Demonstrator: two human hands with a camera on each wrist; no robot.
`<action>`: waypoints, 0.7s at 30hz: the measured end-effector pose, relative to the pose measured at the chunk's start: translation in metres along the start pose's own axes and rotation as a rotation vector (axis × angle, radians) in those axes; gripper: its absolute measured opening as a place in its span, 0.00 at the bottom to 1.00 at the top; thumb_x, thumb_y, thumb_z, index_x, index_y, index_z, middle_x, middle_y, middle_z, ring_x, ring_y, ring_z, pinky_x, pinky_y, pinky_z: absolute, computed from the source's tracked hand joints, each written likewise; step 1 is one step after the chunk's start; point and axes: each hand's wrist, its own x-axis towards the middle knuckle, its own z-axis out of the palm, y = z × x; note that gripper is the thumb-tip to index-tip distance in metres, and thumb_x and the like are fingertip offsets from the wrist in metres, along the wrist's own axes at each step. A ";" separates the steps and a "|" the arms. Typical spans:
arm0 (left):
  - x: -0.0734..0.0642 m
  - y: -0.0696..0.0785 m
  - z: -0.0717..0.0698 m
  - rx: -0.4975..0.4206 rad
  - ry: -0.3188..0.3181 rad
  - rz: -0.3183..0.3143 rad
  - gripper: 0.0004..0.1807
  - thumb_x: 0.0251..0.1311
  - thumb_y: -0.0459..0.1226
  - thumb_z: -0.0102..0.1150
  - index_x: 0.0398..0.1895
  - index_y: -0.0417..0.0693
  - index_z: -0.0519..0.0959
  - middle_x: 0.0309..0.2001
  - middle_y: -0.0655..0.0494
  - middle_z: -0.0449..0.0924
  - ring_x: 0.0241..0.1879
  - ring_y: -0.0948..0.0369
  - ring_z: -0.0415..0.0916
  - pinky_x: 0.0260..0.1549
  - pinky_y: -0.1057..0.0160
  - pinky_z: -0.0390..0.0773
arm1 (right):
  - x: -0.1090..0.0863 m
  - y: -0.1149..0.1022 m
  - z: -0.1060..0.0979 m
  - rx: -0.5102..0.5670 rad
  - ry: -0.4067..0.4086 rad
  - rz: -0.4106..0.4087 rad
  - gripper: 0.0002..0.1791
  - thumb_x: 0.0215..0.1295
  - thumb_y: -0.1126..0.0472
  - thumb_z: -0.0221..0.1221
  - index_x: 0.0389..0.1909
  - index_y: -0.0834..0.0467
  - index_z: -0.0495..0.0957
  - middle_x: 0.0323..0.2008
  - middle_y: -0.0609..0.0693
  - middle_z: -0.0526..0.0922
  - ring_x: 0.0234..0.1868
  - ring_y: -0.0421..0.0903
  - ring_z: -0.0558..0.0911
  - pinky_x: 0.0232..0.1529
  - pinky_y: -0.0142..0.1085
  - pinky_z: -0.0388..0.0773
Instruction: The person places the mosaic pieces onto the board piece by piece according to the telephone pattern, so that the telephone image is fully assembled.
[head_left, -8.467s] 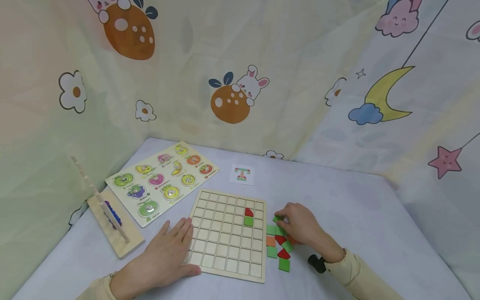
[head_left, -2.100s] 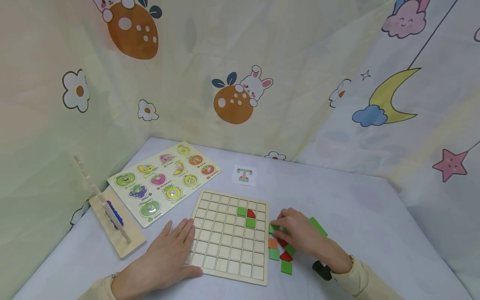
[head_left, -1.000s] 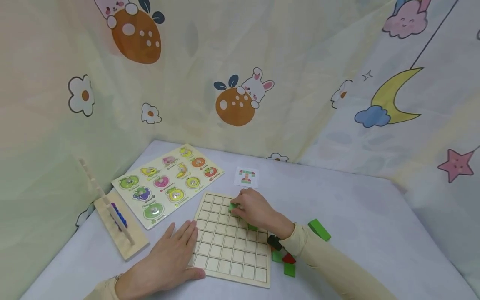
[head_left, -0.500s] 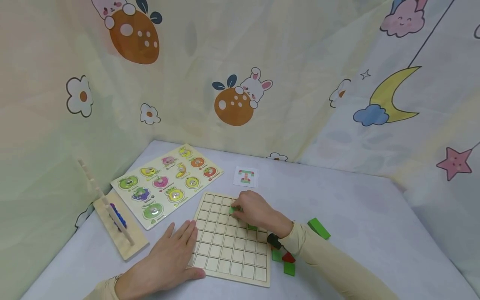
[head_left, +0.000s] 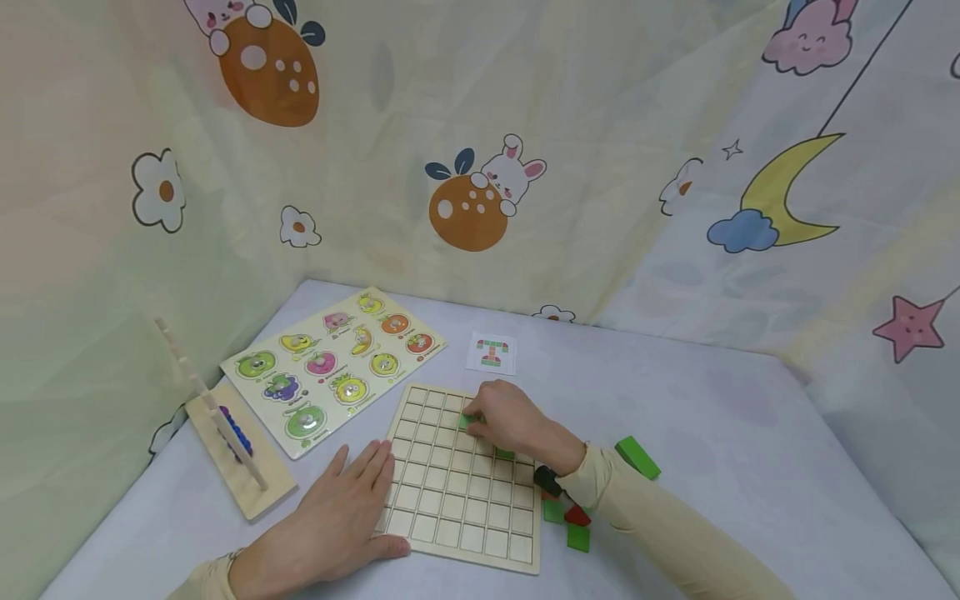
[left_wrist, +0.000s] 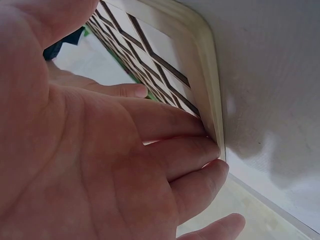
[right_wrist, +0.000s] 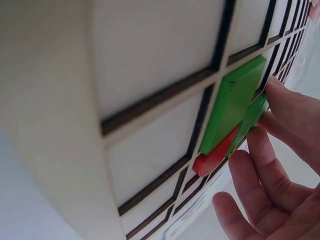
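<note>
My left hand [head_left: 333, 512] lies flat with straight fingers over the left edge of a wooden grid board [head_left: 442, 500]. In the left wrist view its fingertips touch the board's rim [left_wrist: 207, 75]. Over the board's upper rows, my right hand [head_left: 513, 421] pinches a small green square tile [head_left: 466, 422] between thumb and fingers. In the right wrist view, another green tile [right_wrist: 235, 105] and a red rounded tile [right_wrist: 212, 155] sit in neighbouring cells. The head view hides most of these beneath the right hand. Whether the pinched tile is fully seated, I cannot tell.
Right of the board lie loose green tiles [head_left: 578, 537] and a red tile [head_left: 577, 517], partly under the sleeve. Farther right is a long green piece [head_left: 637, 457]. A pattern card [head_left: 491, 353], a fruit puzzle [head_left: 330, 367] and a wooden bead stand [head_left: 262, 496] stand behind and left.
Since the earliest frame, a green tile has appeared left of the red one. My right hand has since moved left from the loose tiles onto the board with another. My left hand stays put.
</note>
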 end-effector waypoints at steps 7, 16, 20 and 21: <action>0.000 0.000 -0.002 -0.011 -0.022 -0.014 0.62 0.56 0.73 0.56 0.76 0.31 0.60 0.80 0.34 0.54 0.81 0.41 0.52 0.76 0.33 0.52 | 0.001 0.000 0.001 0.021 -0.013 0.020 0.14 0.62 0.61 0.72 0.48 0.59 0.89 0.45 0.52 0.92 0.42 0.48 0.86 0.36 0.30 0.76; 0.000 -0.001 -0.001 -0.010 0.004 0.001 0.61 0.56 0.73 0.56 0.76 0.31 0.61 0.79 0.34 0.55 0.80 0.41 0.53 0.76 0.33 0.53 | 0.001 0.002 0.001 0.031 -0.015 0.016 0.14 0.62 0.61 0.72 0.48 0.59 0.88 0.45 0.52 0.92 0.43 0.47 0.85 0.36 0.30 0.73; 0.000 0.000 0.000 -0.013 0.005 0.001 0.61 0.56 0.73 0.56 0.75 0.31 0.61 0.79 0.34 0.55 0.80 0.41 0.53 0.75 0.32 0.53 | -0.001 0.003 0.001 0.040 -0.019 0.015 0.16 0.62 0.61 0.71 0.51 0.59 0.88 0.45 0.52 0.91 0.42 0.45 0.84 0.37 0.30 0.74; 0.000 0.000 0.000 -0.017 0.003 0.001 0.61 0.56 0.73 0.56 0.76 0.31 0.61 0.79 0.34 0.55 0.80 0.41 0.53 0.75 0.32 0.53 | -0.002 0.004 0.000 0.046 -0.016 0.012 0.16 0.63 0.61 0.71 0.51 0.59 0.87 0.44 0.52 0.91 0.41 0.44 0.84 0.37 0.30 0.74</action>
